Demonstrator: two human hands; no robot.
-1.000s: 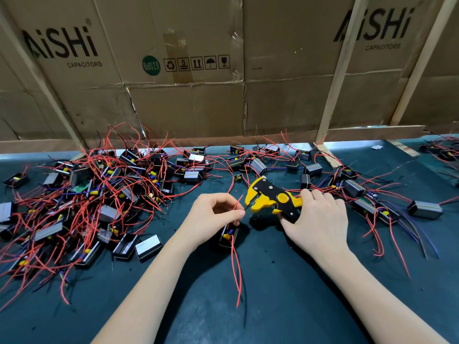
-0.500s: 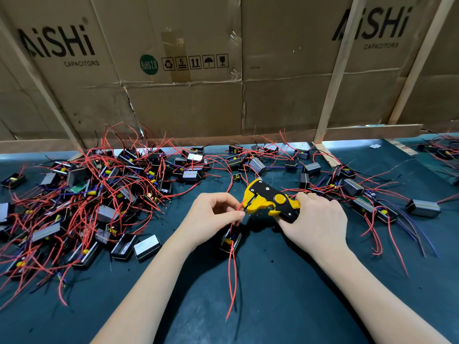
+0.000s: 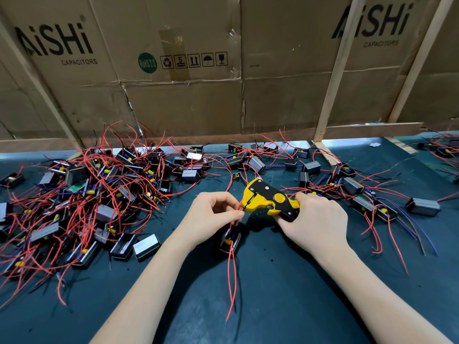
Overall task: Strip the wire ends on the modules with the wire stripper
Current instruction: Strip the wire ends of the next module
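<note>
Over dark matting (image 3: 285,294), left hand (image 3: 211,219) pinches red wire (image 3: 232,256); right hand (image 3: 315,224) grips wire stripper (image 3: 268,201).

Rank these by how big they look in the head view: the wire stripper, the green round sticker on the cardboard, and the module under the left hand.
1. Wire stripper, clearly largest, though the right hand covers part of it.
2 and 3. Green sticker and module look about alike; the left hand hides part of the module, so I won't rank them.

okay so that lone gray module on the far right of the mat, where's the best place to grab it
Grab the gray module across its two long flat sides, coming from above. It lies flat, apart from the others, and its red wire leaves the right end, so the top and sides are clear.
</note>
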